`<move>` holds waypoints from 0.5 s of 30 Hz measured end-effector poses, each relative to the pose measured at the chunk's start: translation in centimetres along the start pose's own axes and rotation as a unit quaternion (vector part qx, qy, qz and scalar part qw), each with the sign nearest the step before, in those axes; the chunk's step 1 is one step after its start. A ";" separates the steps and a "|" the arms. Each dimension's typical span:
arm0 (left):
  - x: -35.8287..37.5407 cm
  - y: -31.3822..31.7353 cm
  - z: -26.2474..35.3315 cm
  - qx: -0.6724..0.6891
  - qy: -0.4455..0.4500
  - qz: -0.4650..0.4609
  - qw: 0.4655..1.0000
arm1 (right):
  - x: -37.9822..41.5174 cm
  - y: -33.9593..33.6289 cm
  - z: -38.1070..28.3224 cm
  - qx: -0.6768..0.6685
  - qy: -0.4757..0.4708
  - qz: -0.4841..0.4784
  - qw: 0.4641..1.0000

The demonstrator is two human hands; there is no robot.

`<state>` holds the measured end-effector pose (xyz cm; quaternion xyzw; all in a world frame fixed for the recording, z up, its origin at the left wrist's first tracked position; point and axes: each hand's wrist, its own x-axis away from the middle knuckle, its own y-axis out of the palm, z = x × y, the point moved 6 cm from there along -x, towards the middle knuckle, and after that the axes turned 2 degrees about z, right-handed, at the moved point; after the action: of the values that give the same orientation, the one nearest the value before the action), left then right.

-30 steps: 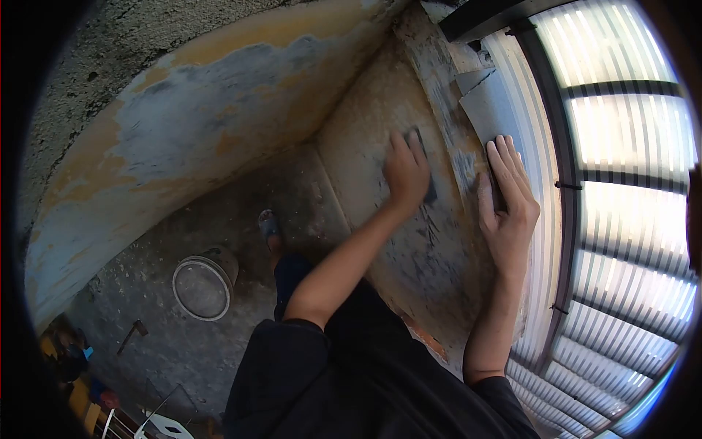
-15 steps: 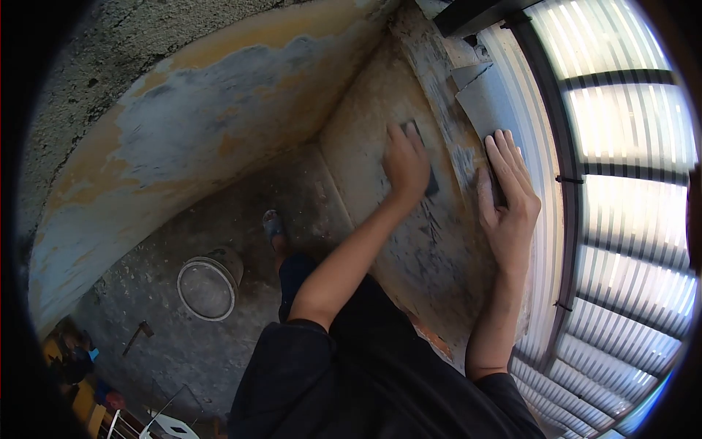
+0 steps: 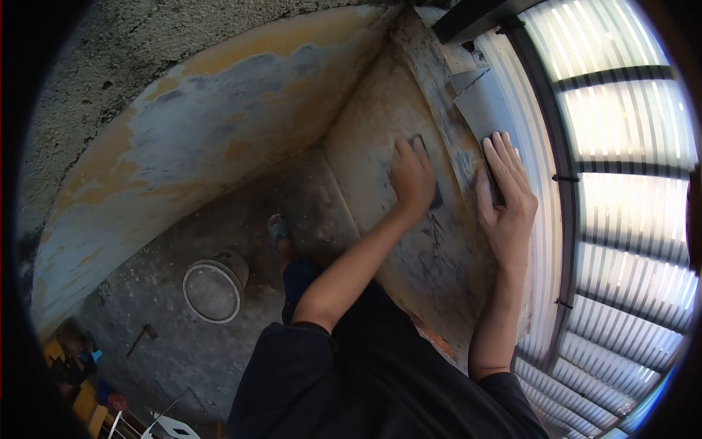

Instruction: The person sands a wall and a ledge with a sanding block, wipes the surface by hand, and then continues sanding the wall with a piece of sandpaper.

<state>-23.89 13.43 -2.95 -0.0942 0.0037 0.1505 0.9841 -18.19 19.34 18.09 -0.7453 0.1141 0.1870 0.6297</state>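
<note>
Pressing left hand [image 3: 413,178] flat on sanding pad [image 3: 431,186] against low wall [image 3: 380,124]; right hand [image 3: 506,194] spread, bracing on ledge [image 3: 457,157]. Risk: pad slipping sideways, knuckles scraping rough plaster.

No words, numbers or signs can be read anywhere, not on the wall [image 3: 219,139] either.
</note>
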 end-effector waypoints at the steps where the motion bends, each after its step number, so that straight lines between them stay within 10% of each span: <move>1: -3.6 -0.2 0.4 -0.021 -0.002 0.010 1.000 | 0.0 0.0 0.0 0.002 0.001 0.001 1.000; 4: -11.5 -0.3 -0.2 -0.043 0.058 0.089 0.993 | 0.2 0.0 0.1 0.005 0.006 0.000 1.000; 15: 0.9 -0.4 0.7 0.000 -0.046 -0.058 0.997 | 0.1 0.0 0.0 -0.003 0.006 -0.008 1.000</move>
<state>-22.98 13.47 -2.18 -0.0872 -0.0468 0.0974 0.9903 -18.07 19.34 18.04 -0.7490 0.1115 0.1776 0.6285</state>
